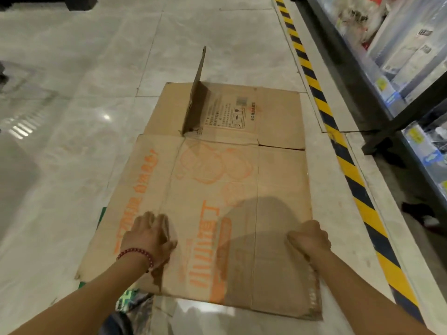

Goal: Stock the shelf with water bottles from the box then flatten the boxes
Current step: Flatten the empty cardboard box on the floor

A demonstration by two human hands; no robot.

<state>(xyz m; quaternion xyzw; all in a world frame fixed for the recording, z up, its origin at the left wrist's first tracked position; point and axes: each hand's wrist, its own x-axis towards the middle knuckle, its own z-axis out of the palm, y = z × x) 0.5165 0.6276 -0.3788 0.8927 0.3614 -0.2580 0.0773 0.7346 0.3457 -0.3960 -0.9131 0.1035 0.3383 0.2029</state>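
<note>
A glossy, pale marble-tile floor (pixel 72 68) runs down a shop aisle, with a strip of yellow-and-black hazard tape (pixel 321 105) along its right side and, beyond that, a dark-framed shelf (pixel 377 76) stacked with blurred clear packages. A flattened cardboard box (pixel 217 189) with orange print lies on the floor in the middle of the aisle, one small flap (pixel 197 93) at its far end standing upright. The left hand (pixel 150 238), a red bead bracelet (pixel 135 252) on its wrist, rests on the near left part of the cardboard with fingers loosely bent and spread. The right hand (pixel 310 238) is curled into a fist on the near right part; whether it pinches the cardboard cannot be told.
</note>
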